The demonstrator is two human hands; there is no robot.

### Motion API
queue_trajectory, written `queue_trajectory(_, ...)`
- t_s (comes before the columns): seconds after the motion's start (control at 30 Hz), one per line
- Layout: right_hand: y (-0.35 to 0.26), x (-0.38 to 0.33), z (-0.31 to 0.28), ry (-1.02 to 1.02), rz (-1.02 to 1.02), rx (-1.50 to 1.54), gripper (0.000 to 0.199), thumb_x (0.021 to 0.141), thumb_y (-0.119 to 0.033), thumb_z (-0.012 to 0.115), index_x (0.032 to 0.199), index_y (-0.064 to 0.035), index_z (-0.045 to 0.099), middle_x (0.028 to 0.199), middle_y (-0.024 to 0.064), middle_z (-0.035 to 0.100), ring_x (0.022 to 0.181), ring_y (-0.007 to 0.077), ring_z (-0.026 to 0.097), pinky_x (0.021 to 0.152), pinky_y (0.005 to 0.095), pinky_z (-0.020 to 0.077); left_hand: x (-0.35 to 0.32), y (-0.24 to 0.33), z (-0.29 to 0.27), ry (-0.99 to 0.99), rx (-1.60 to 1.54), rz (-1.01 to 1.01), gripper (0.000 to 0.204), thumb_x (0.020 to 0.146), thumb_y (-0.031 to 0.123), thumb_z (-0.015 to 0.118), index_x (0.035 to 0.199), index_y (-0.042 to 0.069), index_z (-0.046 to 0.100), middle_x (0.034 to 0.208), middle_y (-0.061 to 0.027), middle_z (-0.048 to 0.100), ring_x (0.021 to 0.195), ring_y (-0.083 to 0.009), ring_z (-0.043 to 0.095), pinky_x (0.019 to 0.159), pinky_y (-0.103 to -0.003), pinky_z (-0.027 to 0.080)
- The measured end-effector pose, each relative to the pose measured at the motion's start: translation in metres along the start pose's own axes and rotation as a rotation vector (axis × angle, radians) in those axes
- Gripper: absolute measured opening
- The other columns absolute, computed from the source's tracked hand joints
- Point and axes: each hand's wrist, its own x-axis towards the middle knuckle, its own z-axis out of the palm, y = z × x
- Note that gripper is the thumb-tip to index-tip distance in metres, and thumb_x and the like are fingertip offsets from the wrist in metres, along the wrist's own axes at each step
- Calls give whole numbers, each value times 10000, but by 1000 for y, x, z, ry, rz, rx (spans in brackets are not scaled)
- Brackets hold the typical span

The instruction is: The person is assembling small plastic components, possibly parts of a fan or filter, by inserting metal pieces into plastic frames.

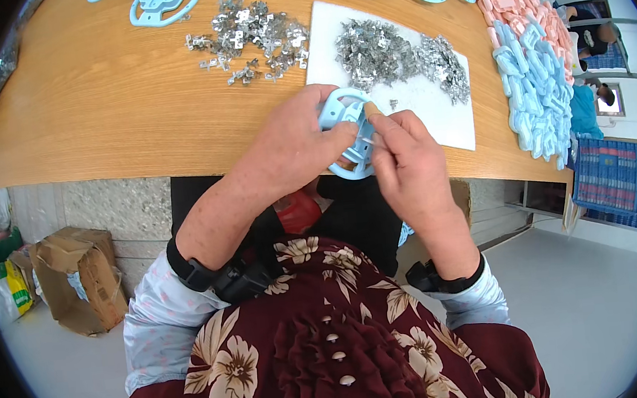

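Note:
Over the table's front edge, my left hand is closed on a light-blue plastic part shaped like a small toy steering wheel. The left thumb presses across its middle. My right hand is at the part's right side, thumb and forefinger brought together in a pinch. Something thin and pale shows by those fingertips, too small to name. Beyond the hands, small silver metal clips lie heaped on a white sheet. One loose metal clip lies on the sheet close to my right fingers.
More metal clips are scattered on the wooden table. Blue wheel-shaped parts lie along the far edge. Blue plastic pieces and pink pieces pile up at the right. A cardboard box stands on the floor at left.

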Motion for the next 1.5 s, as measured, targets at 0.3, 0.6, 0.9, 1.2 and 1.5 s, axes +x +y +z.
queue_trajectory(0.3, -3, 1, -8, -115, 1, -76, 385, 806, -50, 604, 1191, -31, 615, 883, 162, 557, 768, 368, 601, 664, 438, 497, 2, -6, -5, -32, 58, 36, 421, 964, 82, 581, 1318, -83, 425, 1086, -130, 641, 883, -171, 671, 736, -293, 590)
queue_trajectory(0.6, 15, 2, -12, -42, 29, 97, 374, 790, -6, 592, 1155, -40, 666, 829, 149, 561, 706, 330, 585, 644, 401, 490, 0, 1, -3, -36, 85, 35, 431, 959, 111, 600, 1304, -95, 446, 1074, -130, 647, 890, -163, 670, 747, -293, 589)
queue_trajectory(0.9, 11, 3, -13, -35, 52, 119, 374, 841, -49, 606, 1212, -53, 654, 836, 144, 584, 735, 314, 602, 668, 382, 495, 1, -1, -3, -42, 54, 27, 422, 959, 110, 592, 1299, -95, 449, 1071, -132, 646, 875, -176, 679, 724, -297, 601)
queue_trajectory(1.2, -3, 4, -15, -94, 224, 148, 230, 922, -138, 593, 1138, -77, 643, 920, 185, 652, 816, 381, 648, 700, 417, 511, 3, 1, -4, -58, 28, 14, 420, 959, 105, 585, 1307, -85, 445, 1065, -132, 650, 866, -179, 686, 716, -292, 602)
queue_trajectory(1.5, 3, 1, -27, -104, 1, -449, 328, 880, -111, 634, 1196, -192, 667, 737, 95, 656, 658, 301, 648, 582, 396, 502, 2, -1, -1, -11, 33, 10, 430, 958, 108, 588, 1312, -89, 445, 1064, -133, 655, 852, -169, 683, 706, -287, 594)
